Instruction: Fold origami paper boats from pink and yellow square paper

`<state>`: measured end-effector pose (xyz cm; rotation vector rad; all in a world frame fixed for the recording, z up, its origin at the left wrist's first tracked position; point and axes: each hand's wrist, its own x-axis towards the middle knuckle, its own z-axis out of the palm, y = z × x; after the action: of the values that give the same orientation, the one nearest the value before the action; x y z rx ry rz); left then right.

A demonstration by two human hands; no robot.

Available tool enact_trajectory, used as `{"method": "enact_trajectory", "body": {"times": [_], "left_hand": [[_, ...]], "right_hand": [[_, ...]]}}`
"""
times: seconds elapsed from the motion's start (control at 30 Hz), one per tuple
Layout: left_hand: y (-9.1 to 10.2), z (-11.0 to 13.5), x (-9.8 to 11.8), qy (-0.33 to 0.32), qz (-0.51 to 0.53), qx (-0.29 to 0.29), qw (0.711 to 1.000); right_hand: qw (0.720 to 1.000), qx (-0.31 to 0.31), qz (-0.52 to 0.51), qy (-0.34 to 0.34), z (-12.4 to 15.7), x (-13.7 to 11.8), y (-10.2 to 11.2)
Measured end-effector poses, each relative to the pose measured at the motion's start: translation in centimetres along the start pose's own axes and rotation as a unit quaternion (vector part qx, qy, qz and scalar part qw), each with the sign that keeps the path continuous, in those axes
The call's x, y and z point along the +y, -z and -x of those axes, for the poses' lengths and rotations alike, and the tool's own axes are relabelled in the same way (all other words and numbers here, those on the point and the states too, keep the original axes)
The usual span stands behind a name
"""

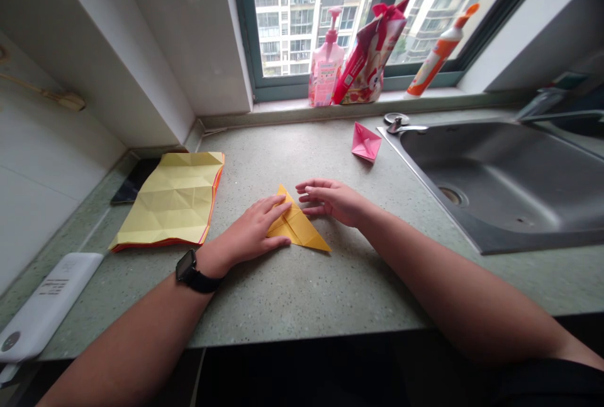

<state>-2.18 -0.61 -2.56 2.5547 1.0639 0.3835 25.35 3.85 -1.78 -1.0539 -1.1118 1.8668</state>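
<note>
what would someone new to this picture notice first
Probably the bright yellow folded paper at the middle of the counter, with the left hand resting on it and the right hand open just beside it. Next, perhaps, the red bag on the windowsill, then the pink folded paper near the sink.

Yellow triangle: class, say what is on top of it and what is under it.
On top of the yellow triangle lies the left hand, hiding its left corner. The triangle lies on the counter; the surface directly underneath is covered and cannot be seen.
</note>
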Motion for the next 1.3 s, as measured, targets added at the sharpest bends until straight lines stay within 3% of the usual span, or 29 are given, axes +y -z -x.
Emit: {"method": "enact_trajectory", "body": {"times": [0.53, 0.67, 0.83, 1.07, 1.17, 1.3], "left_hand": [[-0.2, 0.1, -0.3, -0.052, 0.037, 0.045, 0.997], [0.3, 0.1, 0.0, -0.069, 0.042, 0.062, 0.995], [0.3, 0.0, 0.1, -0.02, 0.03, 0.094, 0.995], [0.1, -0.2, 0.1, 0.039, 0.044, 0.145, 0.988], [0.2, -0.2, 0.0, 0.064, 0.044, 0.156, 0.985], [0.2, -0.2, 0.0, 0.06, 0.053, 0.143, 0.987]], "right_hand": [[0.989, -0.059, 0.131, -0.022, 0.8, 0.8, -0.9], [0.991, -0.064, 0.117, -0.015, 0.6, 0.9, -0.8], [0.997, -0.04, 0.062, 0.024, 0.3, 0.8, -0.6], [0.987, -0.073, 0.084, 0.114, 1.2, 0.1, -1.1], [0.959, -0.083, 0.172, 0.211, 2.1, -0.1, -1.7], [0.852, -0.021, 0.374, 0.366, 3.2, 0.0, -2.5]]}}
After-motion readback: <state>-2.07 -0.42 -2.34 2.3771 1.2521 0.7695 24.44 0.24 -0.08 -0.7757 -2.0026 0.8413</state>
